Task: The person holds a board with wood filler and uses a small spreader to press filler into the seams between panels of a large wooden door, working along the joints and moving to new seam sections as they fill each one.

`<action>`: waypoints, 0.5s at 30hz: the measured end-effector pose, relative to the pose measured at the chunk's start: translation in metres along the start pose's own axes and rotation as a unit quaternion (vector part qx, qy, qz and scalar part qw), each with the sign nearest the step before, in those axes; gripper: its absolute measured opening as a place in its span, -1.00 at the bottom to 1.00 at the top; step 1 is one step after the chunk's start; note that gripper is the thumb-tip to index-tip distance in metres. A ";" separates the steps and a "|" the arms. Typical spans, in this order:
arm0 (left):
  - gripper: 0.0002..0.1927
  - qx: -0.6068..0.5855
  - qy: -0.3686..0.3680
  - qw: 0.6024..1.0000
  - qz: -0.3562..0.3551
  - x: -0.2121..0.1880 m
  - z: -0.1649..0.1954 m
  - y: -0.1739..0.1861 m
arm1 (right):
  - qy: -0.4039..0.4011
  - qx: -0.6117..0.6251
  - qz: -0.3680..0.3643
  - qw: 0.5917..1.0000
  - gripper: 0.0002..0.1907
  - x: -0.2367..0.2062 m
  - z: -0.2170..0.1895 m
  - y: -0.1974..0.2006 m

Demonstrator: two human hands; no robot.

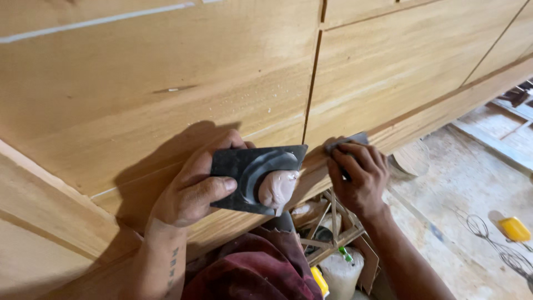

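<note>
Putty (277, 188) on black plate (244, 166)

A large pale wooden cabinet (166, 72) with narrow seams between its panels fills most of the view. Below right lies a dusty floor (472, 189) with wire coils (499, 244) and a yellow object (513, 229).

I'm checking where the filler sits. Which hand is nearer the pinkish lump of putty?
Left. The left hand holds the dark plate carrying the putty; the right hand presses a small scraper against the wooden cabinet, farther off.
</note>
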State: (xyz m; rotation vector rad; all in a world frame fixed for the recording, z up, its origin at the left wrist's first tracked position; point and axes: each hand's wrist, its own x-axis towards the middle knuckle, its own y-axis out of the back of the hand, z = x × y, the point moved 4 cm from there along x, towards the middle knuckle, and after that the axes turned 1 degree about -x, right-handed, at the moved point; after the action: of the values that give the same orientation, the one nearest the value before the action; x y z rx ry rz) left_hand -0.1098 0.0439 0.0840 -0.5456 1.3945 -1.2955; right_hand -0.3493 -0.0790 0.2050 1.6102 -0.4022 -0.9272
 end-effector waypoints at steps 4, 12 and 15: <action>-0.43 -0.065 0.013 0.998 0.005 0.005 -0.002 0.001 | -0.038 -0.001 -0.177 0.984 -0.91 0.008 0.022 -0.013; -0.51 0.111 -0.032 0.993 0.008 0.006 0.015 -0.009 | -0.084 -0.031 -0.482 0.871 -0.84 0.055 0.048 -0.016; -0.64 0.068 -0.049 0.996 -0.044 0.008 0.014 -0.011 | -0.041 0.040 -0.325 0.944 -0.85 0.052 0.046 0.010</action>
State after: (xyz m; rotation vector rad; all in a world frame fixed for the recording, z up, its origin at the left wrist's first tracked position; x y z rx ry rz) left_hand -0.1035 0.0283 0.0931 -0.5759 1.2040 -1.4042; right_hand -0.3488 -0.1491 0.1961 1.8187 0.0552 -1.4896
